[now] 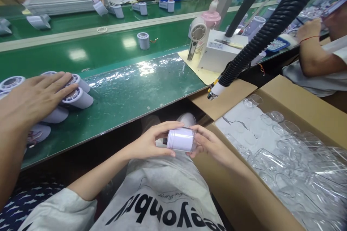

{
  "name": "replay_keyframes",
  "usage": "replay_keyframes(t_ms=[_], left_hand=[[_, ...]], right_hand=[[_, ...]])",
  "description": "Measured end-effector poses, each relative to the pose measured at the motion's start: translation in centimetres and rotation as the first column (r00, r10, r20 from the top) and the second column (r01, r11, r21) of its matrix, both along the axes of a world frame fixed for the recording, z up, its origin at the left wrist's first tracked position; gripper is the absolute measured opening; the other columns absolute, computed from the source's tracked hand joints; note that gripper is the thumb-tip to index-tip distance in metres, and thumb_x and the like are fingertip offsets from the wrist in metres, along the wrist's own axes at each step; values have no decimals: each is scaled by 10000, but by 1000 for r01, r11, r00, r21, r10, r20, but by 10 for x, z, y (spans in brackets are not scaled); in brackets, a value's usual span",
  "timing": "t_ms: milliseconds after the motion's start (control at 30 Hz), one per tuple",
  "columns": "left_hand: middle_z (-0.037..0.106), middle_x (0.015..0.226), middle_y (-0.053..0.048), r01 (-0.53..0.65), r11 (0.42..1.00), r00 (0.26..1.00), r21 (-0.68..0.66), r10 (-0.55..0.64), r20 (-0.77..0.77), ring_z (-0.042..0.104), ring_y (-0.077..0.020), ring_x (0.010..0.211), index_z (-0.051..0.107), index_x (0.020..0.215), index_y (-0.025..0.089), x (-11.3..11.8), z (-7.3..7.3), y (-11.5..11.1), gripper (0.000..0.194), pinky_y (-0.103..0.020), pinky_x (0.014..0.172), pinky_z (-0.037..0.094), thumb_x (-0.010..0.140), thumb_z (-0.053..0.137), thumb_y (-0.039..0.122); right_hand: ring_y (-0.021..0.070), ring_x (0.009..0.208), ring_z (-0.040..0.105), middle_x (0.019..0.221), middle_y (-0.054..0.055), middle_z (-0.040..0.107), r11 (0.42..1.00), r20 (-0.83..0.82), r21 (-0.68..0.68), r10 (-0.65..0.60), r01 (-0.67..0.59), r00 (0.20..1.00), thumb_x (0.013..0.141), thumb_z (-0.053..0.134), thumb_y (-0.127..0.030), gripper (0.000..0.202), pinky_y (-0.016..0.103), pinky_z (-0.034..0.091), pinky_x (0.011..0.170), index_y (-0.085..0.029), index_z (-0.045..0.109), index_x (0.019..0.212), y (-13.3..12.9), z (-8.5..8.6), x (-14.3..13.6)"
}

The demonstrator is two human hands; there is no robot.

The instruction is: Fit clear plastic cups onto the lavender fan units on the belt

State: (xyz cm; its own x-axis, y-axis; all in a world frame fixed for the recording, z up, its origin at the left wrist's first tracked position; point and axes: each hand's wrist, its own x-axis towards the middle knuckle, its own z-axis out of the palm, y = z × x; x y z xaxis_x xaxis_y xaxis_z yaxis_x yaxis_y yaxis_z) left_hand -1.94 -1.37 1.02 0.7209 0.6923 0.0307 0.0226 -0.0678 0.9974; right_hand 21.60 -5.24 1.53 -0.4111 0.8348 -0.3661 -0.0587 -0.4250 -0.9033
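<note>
Above my lap, a pale lavender cylindrical fan housing [181, 139] lies on its side between my two hands. Something clear and glossy, which looks like a transparent cup, surrounds its right part. My left hand [155, 140] grips the left end, thumb below and fingers above. At the other end my right hand [207, 141] has its fingers curled round the clear part. Similar fan housings [78, 98] stand grouped on the green bench at the left, where a co-worker's hand [40, 95] rests on them.
An open cardboard box [284, 90] of clear plastic cups [273, 162] stands at my right. A black corrugated hose [271, 25] hangs over the bench edge [121, 120]. Behind it are a white box [221, 52] and a handheld fan [197, 34]. Another fan housing [143, 40] stands farther back.
</note>
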Motion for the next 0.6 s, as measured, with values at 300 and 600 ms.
replay_keyframes(t_ms=[300,600], left_hand=[[499,1446,15,-13,1000,999,24,14,-37,435,-292,1340,507,1362,347,2,9,-3,670,-404,1085,382,747,744,228],[558,1335,-28,-51,998,996,-36,48,-80,559,-244,1186,521,1332,312,7,14,-9,614,-355,985,467,758,728,243]], right_hand=[[104,469,634,691,65,680,962,-104,-270,-66,36,992,925,445,-635,550,140,502,416,-110,607,953,-3,8,-14],[74,358,560,521,38,592,857,-176,-507,5,-95,984,997,48,-591,773,91,391,314,-97,628,867,-4,7,-13]])
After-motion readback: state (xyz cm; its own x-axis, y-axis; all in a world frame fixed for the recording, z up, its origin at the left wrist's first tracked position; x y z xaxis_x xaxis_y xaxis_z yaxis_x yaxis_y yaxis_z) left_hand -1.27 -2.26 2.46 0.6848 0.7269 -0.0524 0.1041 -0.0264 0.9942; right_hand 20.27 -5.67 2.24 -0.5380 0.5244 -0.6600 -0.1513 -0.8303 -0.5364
